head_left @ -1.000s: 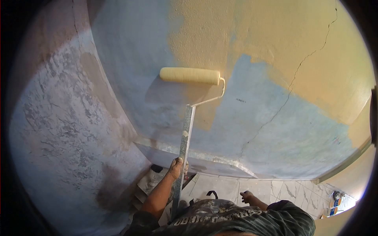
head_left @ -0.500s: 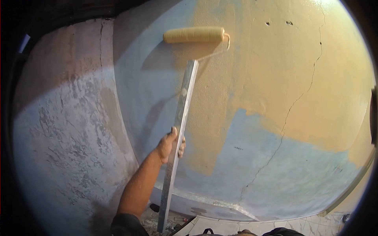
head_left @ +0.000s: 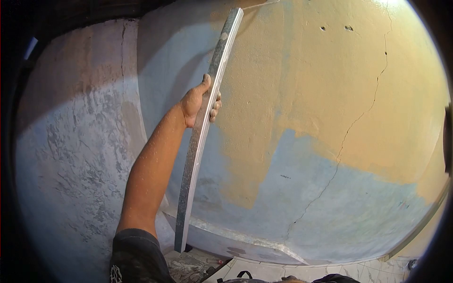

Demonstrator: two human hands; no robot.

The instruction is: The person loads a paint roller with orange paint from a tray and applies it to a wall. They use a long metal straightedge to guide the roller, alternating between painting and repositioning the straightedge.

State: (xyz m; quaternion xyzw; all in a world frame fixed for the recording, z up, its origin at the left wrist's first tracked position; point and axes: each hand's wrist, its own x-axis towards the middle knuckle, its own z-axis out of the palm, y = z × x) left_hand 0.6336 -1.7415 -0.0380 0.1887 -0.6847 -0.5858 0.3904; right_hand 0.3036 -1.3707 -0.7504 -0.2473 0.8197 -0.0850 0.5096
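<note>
My left hand (head_left: 200,103) is wrapped round a long metal pole (head_left: 196,141), its thumb on the near side and its fingertips showing on the right edge. The pole leans slightly right, its lower end above the floor. A thin wire handle (head_left: 259,5) runs from the pole's top out of the upper edge, and the roller itself is out of view. Behind the pole, the wall carries yellow paint (head_left: 321,85) over a blue-grey surface (head_left: 302,188). My right hand is not in view.
On the left stands a rough, patchy wall (head_left: 85,155) meeting the painted wall at a corner. A long crack (head_left: 347,137) crosses the painted wall. Pale floor tiles (head_left: 358,271) and a rough floor patch (head_left: 191,269) lie at the bottom.
My left hand and the pole have moved up the wall. The yellow roller has passed out of the top of the view, and more of my forearm and dark sleeve shows.
</note>
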